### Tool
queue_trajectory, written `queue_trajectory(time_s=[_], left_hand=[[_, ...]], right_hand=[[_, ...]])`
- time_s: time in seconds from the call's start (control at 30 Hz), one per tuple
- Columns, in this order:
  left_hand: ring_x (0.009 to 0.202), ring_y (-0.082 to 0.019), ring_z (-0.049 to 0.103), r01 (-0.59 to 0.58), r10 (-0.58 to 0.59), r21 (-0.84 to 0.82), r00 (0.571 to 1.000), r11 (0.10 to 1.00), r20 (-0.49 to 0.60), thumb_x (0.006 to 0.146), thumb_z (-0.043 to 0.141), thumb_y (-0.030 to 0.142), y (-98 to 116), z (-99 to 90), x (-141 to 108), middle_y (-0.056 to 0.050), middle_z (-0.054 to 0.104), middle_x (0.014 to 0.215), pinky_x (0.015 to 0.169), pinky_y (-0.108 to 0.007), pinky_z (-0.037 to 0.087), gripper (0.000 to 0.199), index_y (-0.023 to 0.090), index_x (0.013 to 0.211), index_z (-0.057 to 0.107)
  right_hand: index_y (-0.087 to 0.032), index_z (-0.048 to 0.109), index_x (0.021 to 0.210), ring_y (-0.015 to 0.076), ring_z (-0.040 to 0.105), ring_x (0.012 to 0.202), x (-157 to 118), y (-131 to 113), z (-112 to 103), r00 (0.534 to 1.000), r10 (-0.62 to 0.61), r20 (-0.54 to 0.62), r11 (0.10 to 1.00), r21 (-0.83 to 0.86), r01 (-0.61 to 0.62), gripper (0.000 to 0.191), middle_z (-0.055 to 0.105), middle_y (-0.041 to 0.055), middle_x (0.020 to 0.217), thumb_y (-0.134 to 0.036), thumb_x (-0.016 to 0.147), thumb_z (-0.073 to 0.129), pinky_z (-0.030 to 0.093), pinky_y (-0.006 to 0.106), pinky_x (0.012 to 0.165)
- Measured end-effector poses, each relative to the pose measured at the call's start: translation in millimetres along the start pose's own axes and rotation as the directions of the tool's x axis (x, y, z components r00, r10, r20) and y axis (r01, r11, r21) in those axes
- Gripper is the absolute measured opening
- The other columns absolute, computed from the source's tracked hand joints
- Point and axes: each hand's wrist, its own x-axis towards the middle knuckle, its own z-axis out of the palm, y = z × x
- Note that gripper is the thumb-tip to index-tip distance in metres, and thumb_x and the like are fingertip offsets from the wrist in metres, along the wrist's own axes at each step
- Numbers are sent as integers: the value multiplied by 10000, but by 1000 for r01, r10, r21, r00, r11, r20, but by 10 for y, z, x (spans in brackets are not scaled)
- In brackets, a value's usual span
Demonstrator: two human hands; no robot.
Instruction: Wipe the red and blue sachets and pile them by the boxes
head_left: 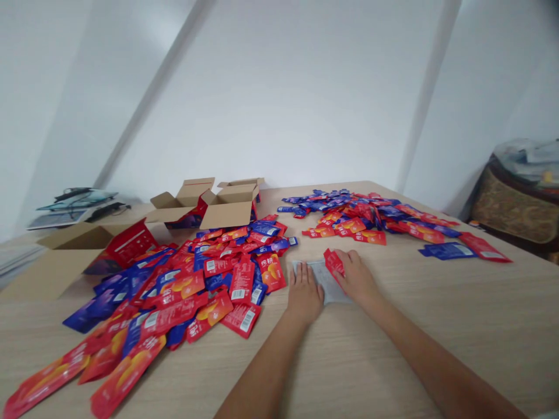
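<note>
My left hand (305,293) lies flat, fingers stretched out, on the left part of a grey cloth-like pad (318,271) on the table. In my right hand (357,278) is a red sachet (332,262), gripped over the pad's right part; its lower end is hidden by my fingers. Just left of my left hand, a red sachet with orange fruit (271,272) lies at the edge of a large heap of red and blue sachets (181,285).
Open cardboard boxes (227,214) stand behind the left heap, and another open box (56,267) is at the left. A second sachet pile (349,209) spreads across the back right. Flat items with cables (78,201) lie far left. A brown patterned chair (517,203) stands beyond the right edge.
</note>
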Motion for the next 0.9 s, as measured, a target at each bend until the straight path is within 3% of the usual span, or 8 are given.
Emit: queue_trajectory(time_s=[0.17,0.3,0.4,0.57,0.73,0.9], left_hand=[[1377,-329,210,-74,74,5,997,997,-5,942,267,384,-18,-31,-8,-190,317,1466,1094,-539,180,566,81,1416,327],[1376,-342,202,-62,62,23,998,998,-29,927,307,362,-5,-57,-16,-213,315,1460,1099,-522,174,574,52,1410,330],[1365,-331,242,-35,35,18,999,999,4,908,322,324,27,-36,-50,-228,329,1447,1102,-481,194,573,8,1384,358],[1384,-318,184,9,-8,-57,1000,998,17,920,274,373,68,16,-112,-234,263,1472,1108,-470,191,623,-32,1392,313],[1390,-316,164,21,-17,-67,999,998,51,920,248,415,70,-14,-126,-214,255,1484,1124,-471,153,648,-19,1396,316],[1389,-326,161,7,-2,-80,998,997,56,922,237,433,40,-28,-132,-227,239,1485,1120,-479,166,666,-24,1402,298]], right_hand=[[-187,507,1256,207,529,1061,-42,-225,-61,977,-205,-57,945,248,212,370,552,113,1158,-269,914,390,436,360,926],[-212,514,1292,204,440,1238,-105,-142,81,932,-339,126,923,238,303,408,519,91,1326,-247,926,337,350,418,1039],[-211,437,1372,199,358,1323,-172,-39,282,902,-331,276,939,193,286,460,438,72,1423,-275,944,280,335,424,1054],[-133,413,1389,201,212,1393,-40,12,523,899,-312,306,948,43,315,495,343,95,1480,-233,930,256,290,405,1086],[-142,466,1348,223,258,1368,467,-25,627,908,-218,357,959,-96,268,462,368,107,1466,-231,931,289,285,404,1074],[-131,569,1233,259,347,1289,749,-60,502,921,-230,315,947,-146,287,399,413,144,1422,-176,867,420,298,407,1053]])
